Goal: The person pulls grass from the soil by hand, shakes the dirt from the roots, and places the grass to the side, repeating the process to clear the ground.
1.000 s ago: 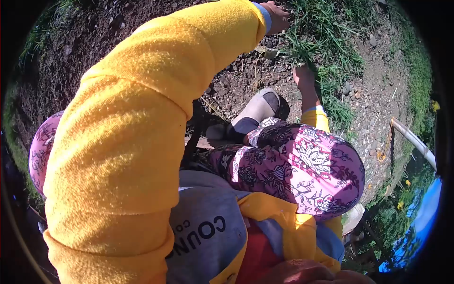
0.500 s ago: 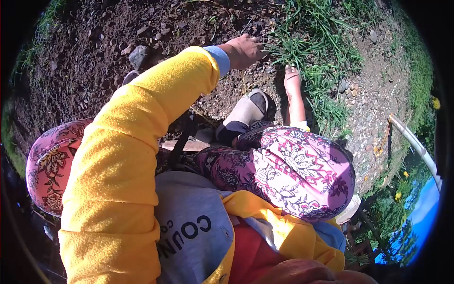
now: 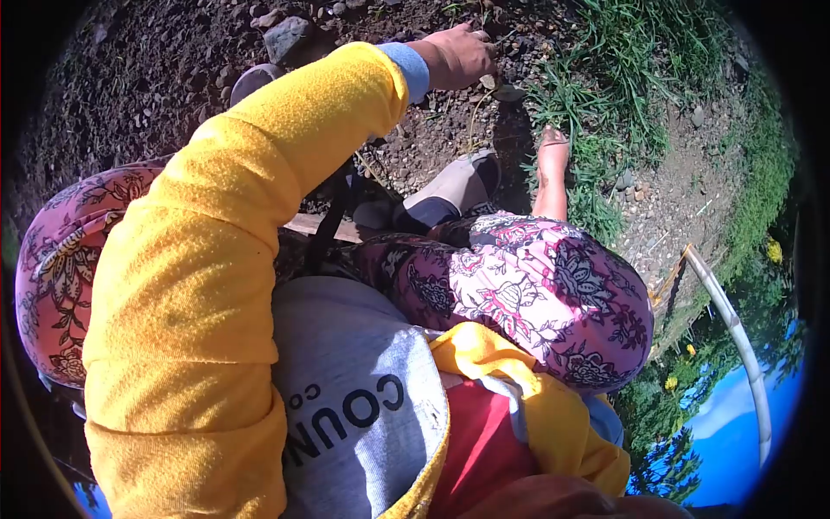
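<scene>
My left hand (image 3: 460,57), in a yellow sleeve with a pale blue cuff, reaches down to the pebbly dark soil. Its fingers curl under and look closed, and whatever they hold is hidden beneath. A small pale stone or leaf (image 3: 488,82) lies by the fingertips, with a flat greyish piece (image 3: 510,93) beside it. My right hand (image 3: 552,156) is low at the near edge of the green grass (image 3: 596,95), outside my right knee. The fingers of that hand point down towards the grass and ground, too hidden to show their grip.
My shoed right foot (image 3: 458,183) stands between the hands, and the other shoe's tip (image 3: 255,84) shows by a large grey stone (image 3: 289,40). A wooden board (image 3: 324,227) lies beneath me. Gravelly ground (image 3: 661,195) and a curved pale pole (image 3: 735,329) are at right.
The view has shifted, so the soil and my left hand sit higher in it. My left hand has come nearer me over the soil, leaving the grass edge. My right hand remains beside the grass.
</scene>
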Available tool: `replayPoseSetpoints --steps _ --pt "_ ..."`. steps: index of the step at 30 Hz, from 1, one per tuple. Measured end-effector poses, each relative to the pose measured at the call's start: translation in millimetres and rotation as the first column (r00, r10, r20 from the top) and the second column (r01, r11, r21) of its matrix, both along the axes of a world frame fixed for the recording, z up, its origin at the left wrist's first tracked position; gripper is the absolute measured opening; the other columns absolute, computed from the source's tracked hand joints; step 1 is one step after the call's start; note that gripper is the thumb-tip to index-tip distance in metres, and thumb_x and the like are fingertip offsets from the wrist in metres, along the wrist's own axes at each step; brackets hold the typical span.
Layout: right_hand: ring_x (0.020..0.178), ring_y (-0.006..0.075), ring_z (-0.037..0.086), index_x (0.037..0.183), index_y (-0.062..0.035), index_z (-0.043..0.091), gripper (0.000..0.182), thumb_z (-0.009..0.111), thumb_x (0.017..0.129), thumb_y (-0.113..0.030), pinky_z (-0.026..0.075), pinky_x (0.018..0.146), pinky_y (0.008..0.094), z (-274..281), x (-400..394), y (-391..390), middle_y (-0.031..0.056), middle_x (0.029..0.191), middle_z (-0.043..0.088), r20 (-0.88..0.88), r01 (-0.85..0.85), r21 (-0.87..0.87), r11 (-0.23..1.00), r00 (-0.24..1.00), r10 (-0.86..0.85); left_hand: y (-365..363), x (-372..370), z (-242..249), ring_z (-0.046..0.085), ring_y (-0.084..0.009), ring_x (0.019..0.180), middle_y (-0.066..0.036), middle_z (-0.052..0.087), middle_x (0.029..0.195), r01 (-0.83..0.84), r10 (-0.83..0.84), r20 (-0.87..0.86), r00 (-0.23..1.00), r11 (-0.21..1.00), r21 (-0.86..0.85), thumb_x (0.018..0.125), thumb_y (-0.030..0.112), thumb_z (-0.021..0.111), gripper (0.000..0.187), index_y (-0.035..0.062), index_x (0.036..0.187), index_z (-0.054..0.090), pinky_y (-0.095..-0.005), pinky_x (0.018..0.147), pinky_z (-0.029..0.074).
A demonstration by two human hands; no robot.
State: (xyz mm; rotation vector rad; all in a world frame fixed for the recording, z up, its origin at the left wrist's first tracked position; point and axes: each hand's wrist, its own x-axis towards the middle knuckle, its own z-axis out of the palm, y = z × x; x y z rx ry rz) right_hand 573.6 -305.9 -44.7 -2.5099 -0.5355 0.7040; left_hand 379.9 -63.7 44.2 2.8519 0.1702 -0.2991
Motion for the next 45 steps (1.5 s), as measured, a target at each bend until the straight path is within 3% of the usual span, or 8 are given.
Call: replayPoseSetpoints --steps 22,28,30,31,34,39,43,45 --pt "0.05 0.0109 0.037 0.065 -0.003 0.052 0.023 0.05 0.082 -0.018 0.031 0.048 0.0263 10 -24 8 0.0003 0.057 0.046 -0.064 0.269 0.174 0.947 0.963 -0.262 -34 2 -5 0.043 -0.0178 0.102 -0.001 0.052 0.101 0.187 -0.185 0.07 0.98 0.982 -0.033 0.077 0.016 0.042 0.023 0.0159 0.095 0.056 -0.0311 0.085 0.034" --pt "0.08 0.0299 0.055 0.088 -0.0002 0.057 0.029 0.046 0.081 -0.026 0.041 0.071 0.0358 0 -12 -1 0.0163 0.086 0.059 0.037 0.162 0.013 0.987 0.986 -0.162 -50 31 -9 0.047 -0.0166 0.094 0.001 0.048 0.106 0.294 -0.271 0.377 0.886 0.956 -0.003 0.08 0.018 0.039 0.024 0.0191 0.098 0.055 -0.0317 0.077 0.036" --pt "0.081 0.0299 0.055 0.09 -0.0023 0.057 0.028 0.044 0.081 -0.026 0.041 0.073 0.0357 3 -8 0 0.0162 0.088 0.059 -0.192 0.14 0.087 0.986 0.974 -0.121 -69 54 -3 0.046 -0.017 0.098 0.0 0.047 0.111 0.403 -0.388 0.278 0.879 0.915 0.001 0.081 0.017 0.036 0.029 0.0208 0.105 0.05 -0.0313 0.078 0.036" --pt "0.083 0.029 0.055 0.088 -0.0024 0.057 0.029 0.042 0.08 -0.026 0.042 0.073 0.0346 20 -12 -1 0.016 0.092 0.058 0.085 -0.17 -0.092 0.981 0.98 0.178 -80 73 1 0.046 -0.0165 0.098 0.001 0.047 0.11 0.446 -0.447 0.127 0.885 0.894 0.042 0.081 0.017 0.036 0.029 0.0216 0.106 0.049 -0.0313 0.077 0.036" --pt "0.075 0.0259 0.056 0.089 -0.0031 0.054 0.019 0.045 0.079 -0.016 0.044 0.067 0.0363 21 -21 6 0.0124 0.085 0.057 0.147 -0.049 0.073 0.996 0.988 0.038 -104 106 -19 0.044 -0.0152 0.099 0.004 0.049 0.104 0.409 -0.435 0.217 0.874 0.899 0.155 0.08 0.019 0.04 0.028 0.0209 0.107 0.047 -0.0316 0.077 0.034" --pt "0.079 0.0298 0.055 0.086 -0.004 0.054 0.016 0.045 0.077 -0.014 0.044 0.066 0.0385 3 -8 -10 0.0146 0.085 0.056 0.393 -0.442 -0.266 0.856 0.762 0.515 -110 147 -34 0.042 -0.0143 0.102 0.003 0.048 0.106 0.418 -0.418 -0.097 0.903 0.805 0.421 0.079 0.025 0.045 0.028 0.0177 0.106 0.049 -0.031 0.079 0.031" --pt "0.069 0.0358 0.053 0.085 -0.0009 0.054 0.022 0.042 0.079 -0.018 0.04 0.059 0.0471 -4 -11 -11 0.0176 0.074 0.055 0.495 -0.46 -0.105 0.882 0.744 0.448 -108 152 -38 0.048 -0.0116 0.092 0.003 0.055 0.095 0.361 -0.389 -0.046 0.92 0.797 0.484 0.077 0.025 0.047 0.021 0.0161 0.092 0.06 -0.0315 0.078 0.03" --pt "0.071 0.0376 0.053 0.083 0.0009 0.054 0.024 0.044 0.078 -0.021 0.04 0.06 0.0471 6 -18 -5 0.0193 0.074 0.056 0.241 -0.217 0.053 0.975 0.95 0.199 -109 147 -38 0.049 -0.0129 0.09 0.002 0.057 0.091 0.42 -0.44 -0.115 0.891 0.7 0.578 0.077 0.024 0.047 0.021 0.0152 0.091 0.06 -0.0322 0.078 0.03"
